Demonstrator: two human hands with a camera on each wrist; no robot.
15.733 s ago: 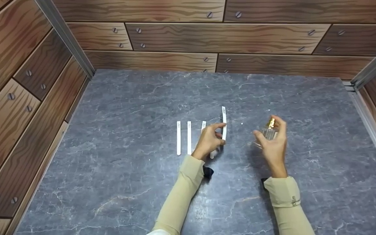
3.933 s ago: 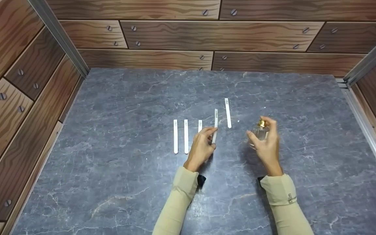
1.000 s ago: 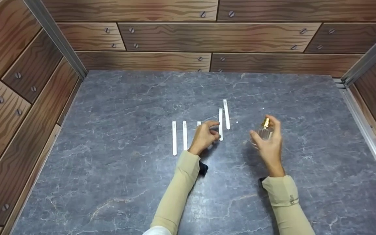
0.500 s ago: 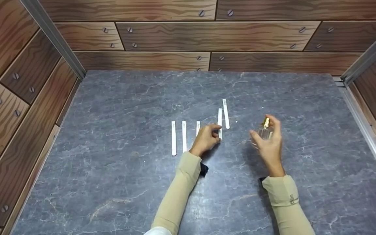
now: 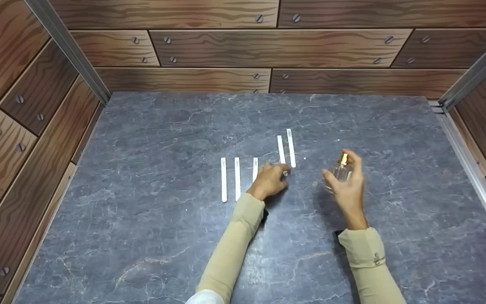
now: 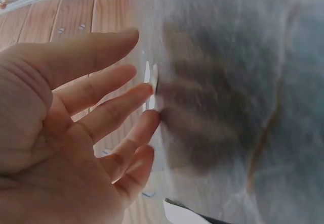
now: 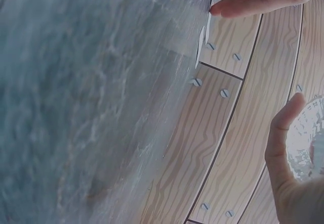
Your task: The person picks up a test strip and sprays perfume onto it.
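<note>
5 strips lie on the tabletop at mid-frame: 3 side by side near centre, the other 2 higher and to the right. The left hand is over the lower part of the 3rd (hiding its end) and at the 4th's lower end. Farther right, the bottle is in the right hand. The wall stands behind, across the frame's top.

L fingers, slightly spread, right by wht strip on gry tbl.
</note>
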